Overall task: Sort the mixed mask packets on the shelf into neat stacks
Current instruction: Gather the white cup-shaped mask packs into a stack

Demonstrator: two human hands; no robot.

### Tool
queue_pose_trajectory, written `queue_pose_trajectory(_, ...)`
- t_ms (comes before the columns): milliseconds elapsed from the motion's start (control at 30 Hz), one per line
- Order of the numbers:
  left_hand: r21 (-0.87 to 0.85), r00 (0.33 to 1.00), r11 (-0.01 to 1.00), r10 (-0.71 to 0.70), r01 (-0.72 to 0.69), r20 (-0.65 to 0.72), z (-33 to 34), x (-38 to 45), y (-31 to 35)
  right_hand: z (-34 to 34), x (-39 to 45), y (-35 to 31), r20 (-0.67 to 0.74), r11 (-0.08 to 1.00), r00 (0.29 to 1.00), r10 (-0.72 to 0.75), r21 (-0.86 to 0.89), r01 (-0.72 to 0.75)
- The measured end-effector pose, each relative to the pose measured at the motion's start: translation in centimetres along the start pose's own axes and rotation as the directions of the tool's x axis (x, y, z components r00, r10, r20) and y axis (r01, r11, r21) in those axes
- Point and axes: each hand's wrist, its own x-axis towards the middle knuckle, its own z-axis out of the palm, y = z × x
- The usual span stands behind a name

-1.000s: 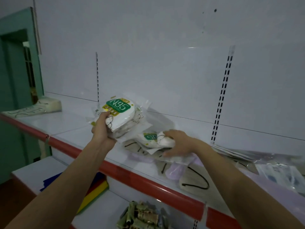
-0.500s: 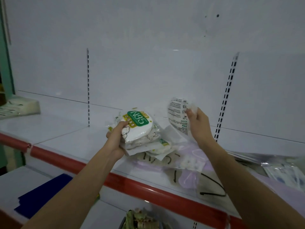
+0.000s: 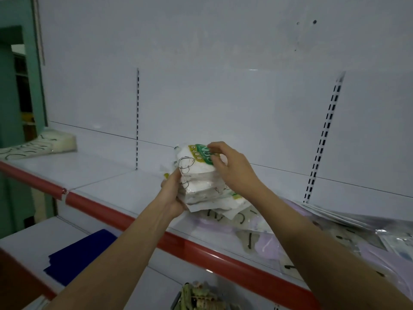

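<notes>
Head view: 2 hands on 1 bundle of white mask packets (image 3: 200, 180), held just above the white shelf (image 3: 111, 186) near its middle. Left hand (image 3: 173, 198) grips the bundle from below and at its left side, thumb on the front. Right hand (image 3: 232, 166) has its fingers curled over the top packet, pinching the green label; the print on it is partly covered and blurred. Packets in the bundle: several, the exact count cannot be told since the edges merge.

1 loose heap of mixed packets (image 3: 279, 231) lies on the shelf right of the bundle, pale purple and white ones with black ear loops, overlapping; the right forearm covers part of it. Clear-wrapped packets (image 3: 357, 222) fan out at far right. 1 separate stack of white masks (image 3: 42, 145) sits at the far left end, well apart.

Red edge strip (image 3: 223, 262) runs along the shelf front. 2 slotted uprights show on the back panel. Lower shelf: 1 blue sheet pile (image 3: 78, 256), 1 greenish bundle (image 3: 199, 296) at the bottom edge.
</notes>
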Motion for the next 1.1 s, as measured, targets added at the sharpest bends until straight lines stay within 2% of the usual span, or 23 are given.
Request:
queue_pose_trajectory(67,-0.02,1.0,1.0,-0.002,0.002,0.026,0.0,-0.5,0.4,0.4,0.4,0.4,0.026,0.999,1.0,0.012,-0.051,-0.011)
queue_pose_trajectory(200,-0.015,0.979,1.0,-0.015,0.018,0.201,-0.1,-1.5,1.3,0.3,0.9,0.1,0.13,0.996,0.987,0.092,-0.017,-0.091)
queue_pose_trajectory(267,-0.013,0.977,1.0,-0.009,0.012,0.215,-0.4,-1.7,1.4,0.2,1.0,-0.3,0.18,0.997,0.981,0.075,-0.031,-0.071)
queue_pose_trajectory(333,-0.013,0.977,1.0,-0.008,0.011,0.212,-0.8,-1.7,1.4,0.1,1.1,-0.6,0.212,0.996,0.975,0.059,0.055,-0.072)
queue_pose_trajectory(400,-0.022,0.979,1.0,-0.007,0.011,0.206,-1.2,-1.6,1.4,0.0,1.4,-0.3,0.143,0.972,0.987,0.069,0.213,-0.099)
queue_pose_trajectory(433,-0.025,0.981,1.0,-0.006,0.012,0.195,-1.5,-1.4,1.4,0.1,1.5,0.3,0.045,0.964,0.994,0.1,0.245,-0.108)
queue_pose_trajectory(500,-0.034,0.981,0.999,-0.004,0.011,0.193,-2.1,-1.2,1.4,0.2,1.5,2.4,-0.162,0.961,0.964,0.21,0.215,-0.174)
queue_pose_trajectory(533,-0.039,0.98,0.999,-0.006,0.015,0.197,-2.4,-1.1,1.4,0.3,1.2,3.7,-0.204,0.957,0.941,0.271,0.166,-0.239)
queue_pose_trajectory(567,-0.046,0.979,0.999,-0.008,0.018,0.204,-2.7,-1.0,1.5,0.4,1.0,5.2,-0.179,0.946,0.93,0.323,0.083,-0.312)
queue_pose_trajectory(633,-0.058,0.978,0.998,0.002,0.01,0.206,-3.4,-0.8,1.6,1.2,0.3,8.1,0.061,0.908,0.91,0.41,-0.124,-0.401)
queue_pose_trajectory(700,-0.067,0.98,0.998,0.017,-0.004,0.197,-4.1,-0.3,1.7,2.3,-1.0,9.5,0.342,0.905,0.842,0.418,-0.235,-0.354)
queue_pose_trajectory(767,-0.078,0.982,0.997,0.027,-0.013,0.188,-4.5,0.0,1.7,3.5,-1.9,9.9,0.464,0.918,0.799,0.382,-0.289,-0.271)
queue_pose_trajectory(900,-0.075,0.984,0.997,0.039,-0.026,0.172,-4.8,0.2,1.5,4.5,-2.1,10.3,0.328,0.905,0.879,0.346,-0.364,-0.221)
queue_pose_trajectory(1000,-0.052,0.992,0.997,0.055,-0.049,0.111,-5.1,0.4,1.4,4.0,-1.7,10.0,0.12,0.898,0.934,0.335,-0.34,-0.278)
queue_pose_trajectory(1033,-0.052,0.997,0.997,0.051,-0.048,0.062,-5.4,0.4,1.4,3.6,-1.6,9.7,0.02,0.895,0.933,0.36,-0.289,-0.339)
queue_pose_trajectory(1100,-0.063,0.999,0.997,0.047,-0.048,-0.023,-5.9,0.4,1.3,2.5,-1.1,8.8,-0.2,0.879,0.876,0.439,-0.107,-0.465)
